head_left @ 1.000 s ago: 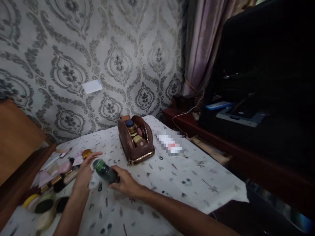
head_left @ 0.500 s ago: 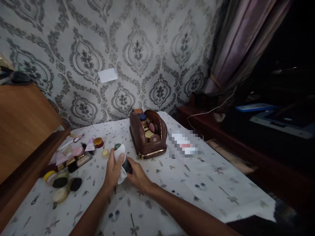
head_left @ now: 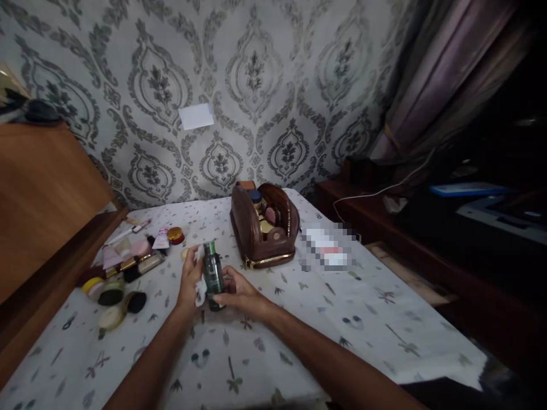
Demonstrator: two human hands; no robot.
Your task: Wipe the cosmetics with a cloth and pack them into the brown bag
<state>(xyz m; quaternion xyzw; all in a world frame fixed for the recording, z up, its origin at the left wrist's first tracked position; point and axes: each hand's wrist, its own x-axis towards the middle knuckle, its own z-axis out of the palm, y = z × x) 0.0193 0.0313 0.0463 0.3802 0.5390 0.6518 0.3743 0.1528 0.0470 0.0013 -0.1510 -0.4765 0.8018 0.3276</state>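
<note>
A dark green bottle with a bright green neck stands nearly upright between my hands, above the cloth-covered table. My right hand grips it low down, thumb across the front. My left hand is closed on a white wipe at the bottle's left side; whether those fingers also press the bottle is hidden. Just behind my right hand sits an open brown toiletry bag, with a blue-capped jar and a pink round item among its contents.
Several cosmetics lie at left, including a red-gold jar, a pink-white tube and a cream-lidded jar. A blurred-out white item lies right of the bag. A wooden panel borders the left side.
The wipe has come away from the bottle's top to its left side, uncovering the bottle. My right hand now holds the bottle more upright. The view has shifted slightly.
</note>
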